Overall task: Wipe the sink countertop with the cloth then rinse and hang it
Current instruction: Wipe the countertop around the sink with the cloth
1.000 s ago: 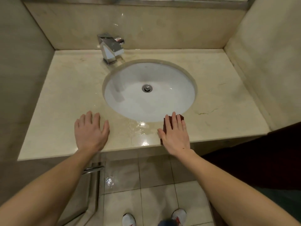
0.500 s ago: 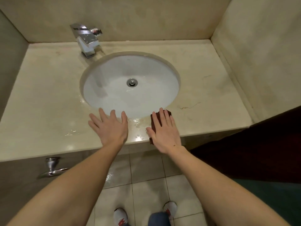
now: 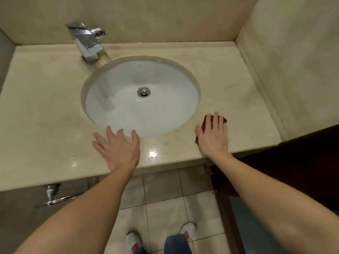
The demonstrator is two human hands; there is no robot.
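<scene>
Head view, looking down on a pale stone worktop (image 3: 45, 110) with a round white sink (image 3: 165, 114) set into it. Over on the right, near the front edge and just beside the rim of the sink, a dark red-brown cloth (image 3: 205, 123) lying flat on the stone. Pressed down on top of it, the right hand (image 3: 213, 136), fingers straight and close together, thumb out to the side, not curled round anything. Only one corner of the cloth peeking out past the fingertips, and a bit more beside the thumb. Further left, the left hand (image 3: 119, 149), flat on the worktop too, fingers spread wide, tips right at the front rim of the sink, holding nothing. Between the two hands, a shiny wet patch (image 3: 154, 153) on the stone. Down in the middle of the sink, a round metal drain (image 3: 144, 92). Behind the sink on the left, a shiny square tap (image 3: 88, 44), standing on the worktop close to the back wall. Below the front edge, pale floor tiles (image 3: 165, 213) and two white shoes (image 3: 134, 241) with red marks. Under the worktop on the left, a shiny metal bar (image 3: 51, 197).
</scene>
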